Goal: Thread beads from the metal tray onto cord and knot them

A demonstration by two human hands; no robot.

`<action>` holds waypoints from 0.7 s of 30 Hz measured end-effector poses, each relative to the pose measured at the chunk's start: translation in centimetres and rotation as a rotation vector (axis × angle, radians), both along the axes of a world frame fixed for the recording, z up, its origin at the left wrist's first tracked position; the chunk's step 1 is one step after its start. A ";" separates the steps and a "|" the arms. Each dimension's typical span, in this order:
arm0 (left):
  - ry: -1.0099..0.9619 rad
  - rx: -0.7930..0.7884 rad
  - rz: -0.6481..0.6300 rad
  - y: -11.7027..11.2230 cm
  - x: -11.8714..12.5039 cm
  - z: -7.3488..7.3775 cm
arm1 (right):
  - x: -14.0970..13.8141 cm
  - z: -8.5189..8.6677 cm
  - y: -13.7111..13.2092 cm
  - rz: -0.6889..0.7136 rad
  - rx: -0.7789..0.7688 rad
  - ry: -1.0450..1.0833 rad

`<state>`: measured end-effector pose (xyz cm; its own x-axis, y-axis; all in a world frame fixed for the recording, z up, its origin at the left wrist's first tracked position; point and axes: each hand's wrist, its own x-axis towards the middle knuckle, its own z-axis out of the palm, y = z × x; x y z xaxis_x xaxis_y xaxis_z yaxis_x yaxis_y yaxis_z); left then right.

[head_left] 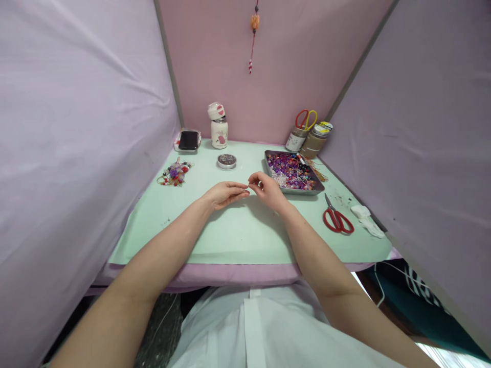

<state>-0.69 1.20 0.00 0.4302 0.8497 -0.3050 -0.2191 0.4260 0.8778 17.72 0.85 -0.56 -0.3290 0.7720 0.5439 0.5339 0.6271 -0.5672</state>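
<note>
My left hand (232, 194) and right hand (266, 190), fingertips narrowed, cannot tell on what, sit just left of the tray (303, 192) of mostly purple beads (290, 170); far-right can (295, 140) holds red and yellow handles (307, 120).

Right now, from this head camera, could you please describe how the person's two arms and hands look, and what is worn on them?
The left hand and right hand wear no gloves, and I see no ring, watch or bracelet. The forearms are bare, with no sleeve covering them. Between them shows a whitish garment with a vertical strip.
</note>
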 end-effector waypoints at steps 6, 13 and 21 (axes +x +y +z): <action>0.053 0.017 0.012 -0.4 0.3 -0.1 | -0.4 0.3 -0.2 -0.101 0.016 0.035; 0.063 0.030 -0.023 -0.4 0.5 -0.2 | -1.0 0.2 -0.6 -0.204 -0.030 -0.074; 0.036 0.005 -0.006 -0.2 0.6 -0.7 | -1.8 0.4 -1.0 -0.271 -0.191 0.045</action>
